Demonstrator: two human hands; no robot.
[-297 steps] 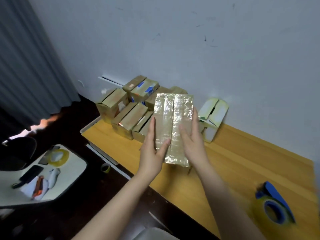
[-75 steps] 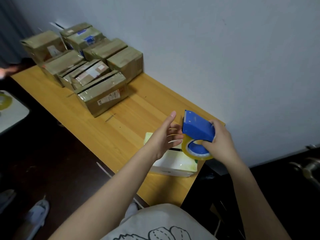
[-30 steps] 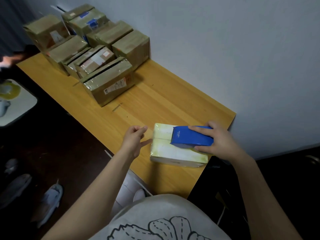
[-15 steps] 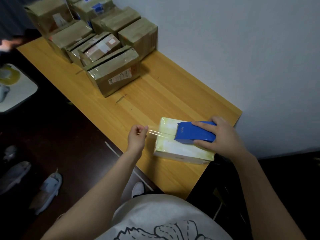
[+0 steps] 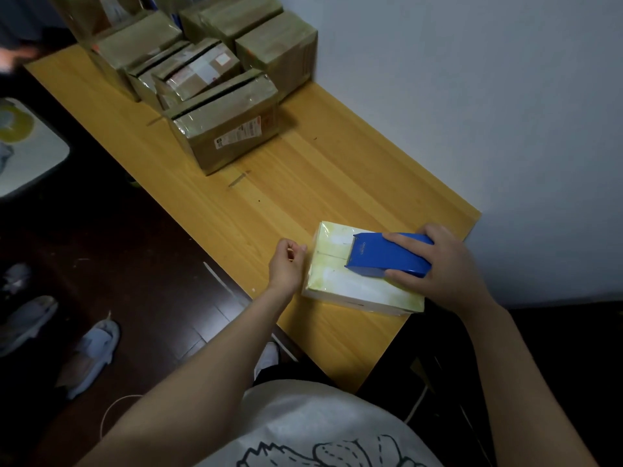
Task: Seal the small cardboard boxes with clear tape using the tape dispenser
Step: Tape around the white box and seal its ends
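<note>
A small pale box [image 5: 340,286] lies near the right end of the wooden table [image 5: 303,183]. On its top sits the blue tape dispenser [image 5: 381,256], which my right hand [image 5: 441,264] grips from above, fingers wrapped over its sides. My left hand [image 5: 286,264] is at the box's left end with its fingers curled, pinching the clear tape end close against the box edge. A short strip of tape runs from there over the top to the dispenser's blade. The tape roll itself is hidden under the dispenser body.
Several taped brown cardboard boxes [image 5: 229,129] are packed together at the table's far left end, against the white wall [image 5: 472,96]. A white side table [image 5: 30,156] with a tape roll stands at left. Shoes [image 5: 91,355] lie on the dark floor.
My left hand, which held the tape stretched away from the box, has moved right to the box's left end. The dispenser has slid slightly further right along the top.
</note>
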